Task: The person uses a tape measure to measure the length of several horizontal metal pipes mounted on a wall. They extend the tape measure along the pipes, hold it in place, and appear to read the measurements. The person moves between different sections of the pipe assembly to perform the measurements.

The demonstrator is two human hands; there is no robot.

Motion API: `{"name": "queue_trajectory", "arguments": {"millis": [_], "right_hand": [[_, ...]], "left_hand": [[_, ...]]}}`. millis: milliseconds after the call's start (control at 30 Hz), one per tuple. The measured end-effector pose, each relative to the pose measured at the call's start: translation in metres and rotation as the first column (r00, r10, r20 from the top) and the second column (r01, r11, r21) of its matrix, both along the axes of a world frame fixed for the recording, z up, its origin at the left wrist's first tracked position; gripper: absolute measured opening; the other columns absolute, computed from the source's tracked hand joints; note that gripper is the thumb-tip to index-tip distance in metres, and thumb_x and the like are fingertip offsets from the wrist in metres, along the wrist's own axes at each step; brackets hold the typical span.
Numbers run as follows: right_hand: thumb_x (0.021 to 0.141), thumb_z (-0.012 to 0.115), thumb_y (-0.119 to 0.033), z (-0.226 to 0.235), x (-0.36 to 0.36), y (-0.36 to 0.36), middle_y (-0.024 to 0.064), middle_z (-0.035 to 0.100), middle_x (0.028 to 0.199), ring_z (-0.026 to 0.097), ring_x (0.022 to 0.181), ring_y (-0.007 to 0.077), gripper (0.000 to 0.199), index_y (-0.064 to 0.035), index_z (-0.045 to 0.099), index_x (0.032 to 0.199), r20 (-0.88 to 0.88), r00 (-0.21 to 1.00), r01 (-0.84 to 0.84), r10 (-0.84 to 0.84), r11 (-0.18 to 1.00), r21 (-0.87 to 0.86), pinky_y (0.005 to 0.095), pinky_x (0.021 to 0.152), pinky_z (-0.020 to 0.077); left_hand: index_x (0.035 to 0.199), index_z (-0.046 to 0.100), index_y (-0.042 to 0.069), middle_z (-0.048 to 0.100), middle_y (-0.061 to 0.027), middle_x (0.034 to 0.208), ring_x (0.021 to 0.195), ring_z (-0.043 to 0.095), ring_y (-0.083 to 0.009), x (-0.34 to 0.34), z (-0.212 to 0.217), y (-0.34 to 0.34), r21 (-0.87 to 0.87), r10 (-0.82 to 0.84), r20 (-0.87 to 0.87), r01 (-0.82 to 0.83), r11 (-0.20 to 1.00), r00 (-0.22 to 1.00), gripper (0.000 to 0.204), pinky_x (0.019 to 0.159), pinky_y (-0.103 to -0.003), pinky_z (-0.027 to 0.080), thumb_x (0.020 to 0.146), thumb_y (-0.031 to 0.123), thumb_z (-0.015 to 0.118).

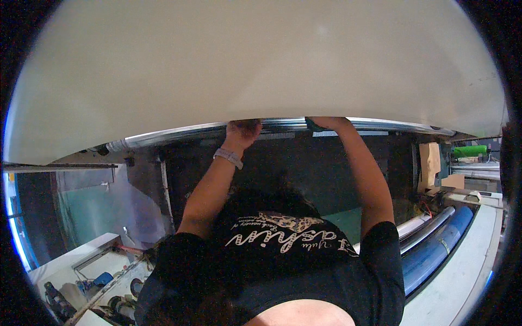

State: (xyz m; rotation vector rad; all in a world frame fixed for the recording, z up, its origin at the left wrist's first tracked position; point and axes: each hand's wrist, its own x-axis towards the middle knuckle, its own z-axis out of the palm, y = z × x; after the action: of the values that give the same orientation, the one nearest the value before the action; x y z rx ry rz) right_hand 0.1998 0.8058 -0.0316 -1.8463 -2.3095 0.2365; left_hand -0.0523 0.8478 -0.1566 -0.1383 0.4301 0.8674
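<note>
Both my arms reach up toward a long shiny metal roller point(190, 131) that runs along the lower edge of a wide beige sheet or panel point(261, 60). My left hand point(244, 133), with a pale band point(229, 157) at the wrist, is at the roller; its fingers are in shadow and partly hidden by the sheet's edge. Farther right, my right hand point(331, 123) is also at the roller, closed on a dark, cloth-like wad point(314, 125). The sheet's edge cuts off the top of that hand.
At the right, a blue roller point(440, 247) and a thinner metal roller point(428, 230) lie beside a white machine frame point(481, 244). Brown cardboard point(429, 164) stands above them, near a green roll point(470, 151). Machine parts point(103, 280) sit in the lower left frame.
</note>
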Motion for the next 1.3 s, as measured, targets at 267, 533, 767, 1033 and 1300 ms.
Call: {"name": "queue_trajectory", "arguments": {"millis": [267,533,767,1033,1300], "right_hand": [[0.078,0.044,-0.04,-0.013,0.01,-0.003,0.0134,0.048,0.114,0.043,0.106,0.0321,0.044,-0.0138,0.047,0.113,-0.041,0.999,0.032,-0.032,0.999,-0.011,0.0448,0.092,0.031],[0.078,0.043,-0.043,-0.013,0.009,-0.004,0.0127,0.045,0.118,0.039,0.109,0.0329,0.049,-0.0148,0.042,0.117,-0.001,1.0,0.002,-0.002,0.996,0.088,0.0473,0.093,0.0291],[0.077,0.048,-0.038,-0.008,0.006,-0.001,0.0128,0.05,0.111,0.044,0.104,0.0314,0.042,-0.0124,0.049,0.11,0.027,0.997,0.076,-0.076,0.997,-0.019,0.0431,0.09,0.0329],[0.077,0.051,-0.036,-0.009,0.001,0.004,0.0117,0.054,0.103,0.049,0.097,0.03,0.037,-0.0103,0.053,0.104,-0.102,0.995,0.004,0.0,0.999,0.034,0.0409,0.085,0.0372],[0.076,0.05,-0.04,-0.006,0.004,0.003,0.0127,0.052,0.109,0.046,0.102,0.031,0.041,-0.0124,0.051,0.108,-0.004,0.999,0.047,-0.048,0.996,-0.07,0.0407,0.089,0.0349]], "left_hand": [[0.096,0.051,0.003,0.055,-0.015,0.086,0.072,0.055,-0.0326,0.029,-0.003,-0.007,0.011,-0.153,0.06,0.153,0.988,0.986,0.04,0.055,-0.039,0.052,0.081,0.039,0.042],[0.094,0.051,0.007,0.055,-0.013,0.079,0.063,0.053,-0.0275,0.05,0.024,-0.014,-0.088,-0.05,-0.1,0.041,0.995,0.994,0.042,0.048,-0.034,0.048,0.083,0.042,0.031],[0.092,0.051,0.007,0.054,-0.0138,0.083,0.069,0.053,-0.0291,0.049,0.021,-0.016,-0.1,-0.059,-0.032,0.056,0.993,0.998,0.038,0.054,-0.037,0.049,0.085,0.038,0.032],[0.092,0.051,0.006,0.053,-0.014,0.083,0.071,0.052,-0.0312,0.052,0.006,-0.011,-0.053,-0.026,-0.127,0.019,0.998,0.992,0.04,0.056,-0.038,0.049,0.085,0.039,0.029],[0.092,0.051,0.006,0.053,-0.013,0.079,0.067,0.051,-0.0287,0.05,0.019,-0.013,-0.073,-0.063,-0.097,0.056,0.996,0.993,0.04,0.051,-0.035,0.048,0.084,0.04,0.03]]}}
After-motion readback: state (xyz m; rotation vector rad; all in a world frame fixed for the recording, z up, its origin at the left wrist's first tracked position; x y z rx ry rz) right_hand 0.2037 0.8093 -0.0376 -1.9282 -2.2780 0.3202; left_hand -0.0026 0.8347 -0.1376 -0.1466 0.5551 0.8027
